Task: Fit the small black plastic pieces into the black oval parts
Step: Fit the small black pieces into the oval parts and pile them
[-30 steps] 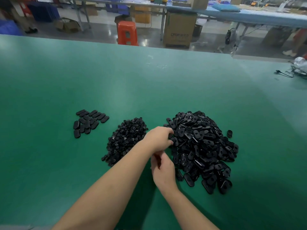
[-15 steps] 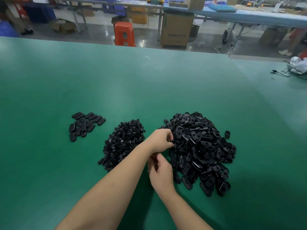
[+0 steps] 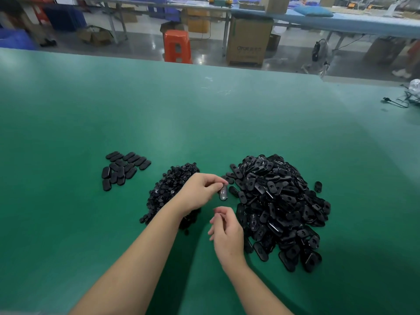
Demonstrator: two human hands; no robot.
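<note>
The oval part (image 3: 223, 193) now hangs pinched between the thumb and fingertips of the left hand (image 3: 200, 192), lifted clear of the big heap of ovals (image 3: 279, 208) where both hands were digging a moment ago. The right hand (image 3: 227, 233) has drawn back below it, fingers loosely curled; whether they hold a small piece I cannot tell. The pile of small pieces (image 3: 168, 192) lies under the left wrist, so fitting looks next. Finished ovals (image 3: 123, 169) sit further left on the green table (image 3: 204, 121).
</note>
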